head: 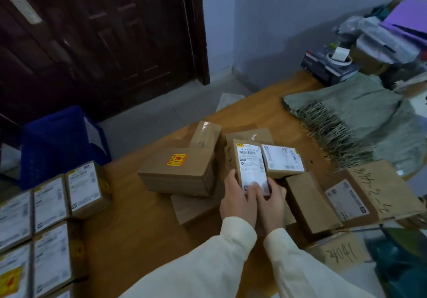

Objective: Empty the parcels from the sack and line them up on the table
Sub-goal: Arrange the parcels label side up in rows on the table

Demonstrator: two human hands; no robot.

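While both hands clasp one small brown cardboard parcel with a white shipping label [251, 166], the left hand [235, 201] curls along its left edge and the right hand [271, 203] pinches its near end. Its long axis runs away from the person, atop a loose pile on the wooden surface [129, 233]. Labelled parcels already in rows [49, 207] lie well to the left, nearer the left hand.
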